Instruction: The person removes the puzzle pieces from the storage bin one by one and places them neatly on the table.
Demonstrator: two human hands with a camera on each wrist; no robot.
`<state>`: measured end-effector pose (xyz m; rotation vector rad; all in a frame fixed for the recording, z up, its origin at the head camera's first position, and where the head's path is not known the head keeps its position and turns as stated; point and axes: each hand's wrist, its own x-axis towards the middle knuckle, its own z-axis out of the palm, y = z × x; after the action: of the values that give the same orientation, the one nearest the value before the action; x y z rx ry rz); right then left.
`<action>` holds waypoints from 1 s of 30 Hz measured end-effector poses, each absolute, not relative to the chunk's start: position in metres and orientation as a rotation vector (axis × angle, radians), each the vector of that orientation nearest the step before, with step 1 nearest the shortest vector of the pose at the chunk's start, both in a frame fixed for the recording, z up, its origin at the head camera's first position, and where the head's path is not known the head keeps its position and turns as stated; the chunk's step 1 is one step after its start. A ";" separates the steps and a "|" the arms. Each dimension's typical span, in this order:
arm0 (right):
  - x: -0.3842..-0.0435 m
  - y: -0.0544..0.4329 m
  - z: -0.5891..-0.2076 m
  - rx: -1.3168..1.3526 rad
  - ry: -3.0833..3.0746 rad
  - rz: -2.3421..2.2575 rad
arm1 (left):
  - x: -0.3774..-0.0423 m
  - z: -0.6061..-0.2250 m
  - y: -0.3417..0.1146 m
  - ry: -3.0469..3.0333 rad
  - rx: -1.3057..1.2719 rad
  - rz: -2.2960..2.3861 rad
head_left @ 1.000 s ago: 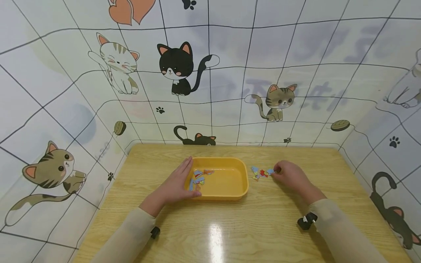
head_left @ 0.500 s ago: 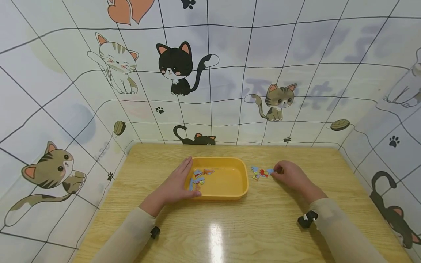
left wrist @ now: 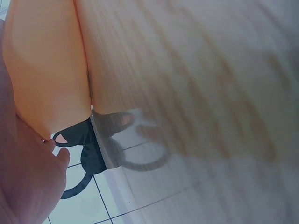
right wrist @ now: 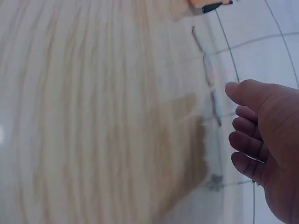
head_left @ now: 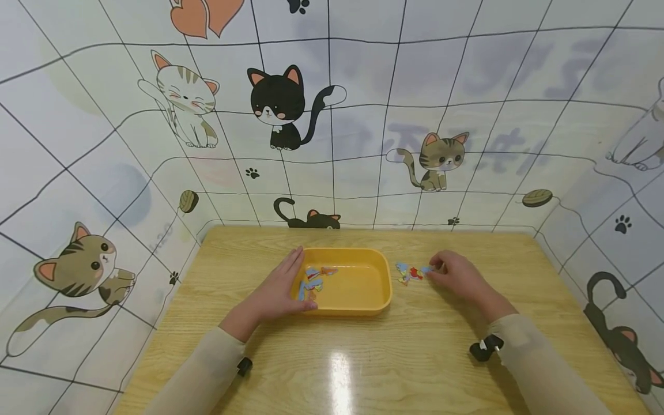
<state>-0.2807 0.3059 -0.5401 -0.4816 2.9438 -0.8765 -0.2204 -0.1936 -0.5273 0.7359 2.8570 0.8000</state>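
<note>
A yellow plastic tray (head_left: 358, 288) lies on the wooden table in the head view, with several small flat, colourful puzzle pieces (head_left: 313, 283) at its left end. My left hand (head_left: 282, 288) holds that end, its thumb over the front rim and its fingers along the left side. Right of the tray, several puzzle pieces (head_left: 415, 273) lie close together in blue, red and yellow. My right hand (head_left: 456, 276) is at their right end, fingertips beside a blue piece. In the right wrist view, its fingers are loosely bent and nothing shows between them.
The wooden table (head_left: 290, 357) reaches to walls covered in a cat-print sheet (head_left: 363, 144) at the back and both sides. A black wrist camera (head_left: 485, 349) sits at the right cuff.
My right hand's fingertips have lifted slightly at the blue piece's right edge. The left hand, the tray and the pieces look the same.
</note>
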 end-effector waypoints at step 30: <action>-0.268 0.167 -0.481 -1.057 2.806 -0.815 | -0.222 -0.529 -0.195 2.873 0.756 0.786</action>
<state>-0.2676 0.1673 -0.4806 -1.0568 2.8059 -0.8155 -0.2220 -0.1951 -0.5292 0.7562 2.8727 0.7864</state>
